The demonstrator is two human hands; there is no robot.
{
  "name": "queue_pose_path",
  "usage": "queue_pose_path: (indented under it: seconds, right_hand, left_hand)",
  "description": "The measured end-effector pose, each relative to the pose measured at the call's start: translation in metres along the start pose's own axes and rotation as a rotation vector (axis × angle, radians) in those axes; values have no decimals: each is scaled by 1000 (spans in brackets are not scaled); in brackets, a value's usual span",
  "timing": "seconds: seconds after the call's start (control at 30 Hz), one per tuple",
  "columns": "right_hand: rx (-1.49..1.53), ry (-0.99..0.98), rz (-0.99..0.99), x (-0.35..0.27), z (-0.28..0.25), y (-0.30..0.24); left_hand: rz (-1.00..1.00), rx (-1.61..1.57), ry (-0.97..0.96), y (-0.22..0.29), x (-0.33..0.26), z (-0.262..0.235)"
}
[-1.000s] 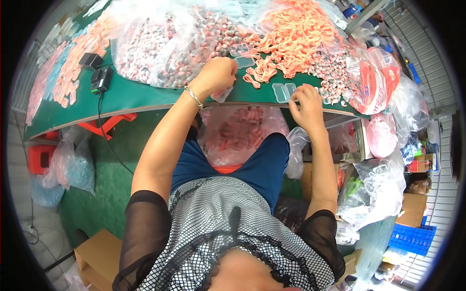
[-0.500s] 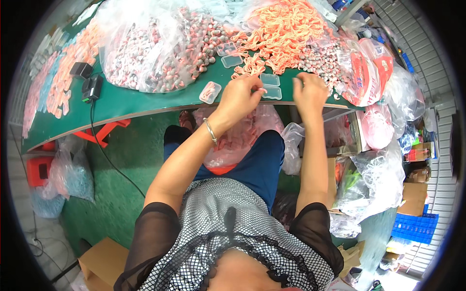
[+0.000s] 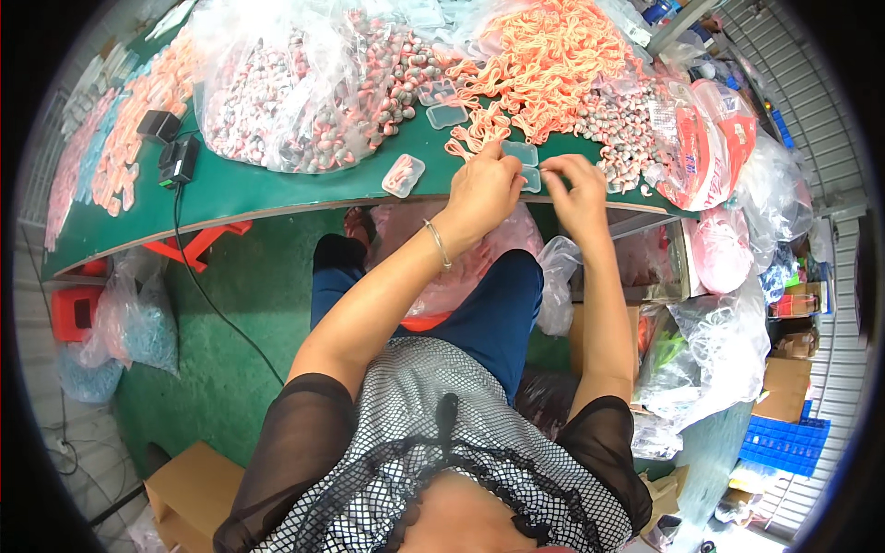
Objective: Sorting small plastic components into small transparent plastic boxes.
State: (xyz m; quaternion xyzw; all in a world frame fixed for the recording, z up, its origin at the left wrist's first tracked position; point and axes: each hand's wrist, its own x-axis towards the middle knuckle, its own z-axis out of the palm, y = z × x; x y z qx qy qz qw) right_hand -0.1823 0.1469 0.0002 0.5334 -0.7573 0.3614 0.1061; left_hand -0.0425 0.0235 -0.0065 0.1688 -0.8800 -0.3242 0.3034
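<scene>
A small clear plastic box (image 3: 521, 154) lies open on the green table, its two halves one behind the other. My left hand (image 3: 487, 192), with a bracelet on the wrist, is closed at the box's left side. Whatever its fingers pinch is hidden. At the right edge of the near half, my right hand (image 3: 577, 195) has its thumb and fingers bent together against the rim. To the left stands another clear box (image 3: 403, 175) with pink-and-white contents. Orange cord bundles (image 3: 480, 132) lie just behind my left hand.
A large clear bag (image 3: 277, 111) of grey-and-pink beads fills the table's middle left. Behind lies a heap of orange cords (image 3: 553, 51); loose beads (image 3: 613, 129) and a red-and-white bag (image 3: 705, 152) are at right. A black adapter (image 3: 177, 161) trails a cable over the front edge.
My left hand has moved right, over the box's left side. My right hand has come in from the right to the box's edge, its fingers closing from a more open shape.
</scene>
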Motion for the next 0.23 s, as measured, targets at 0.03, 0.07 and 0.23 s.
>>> queue_pose_path:
  seconds: [0.03,0.07,0.23]
  right_hand:
    - [4,-17,-49,-2,5,-9]
    - [5,-18,-45,-4,9,-13]
    - [-200,-83,-88,-4,9,-18]
  left_hand:
    - [-1,0,-4,0,0,0]
    - [-14,8,-28,-1,1,-1]
    - [10,42,-63,0,1,-4]
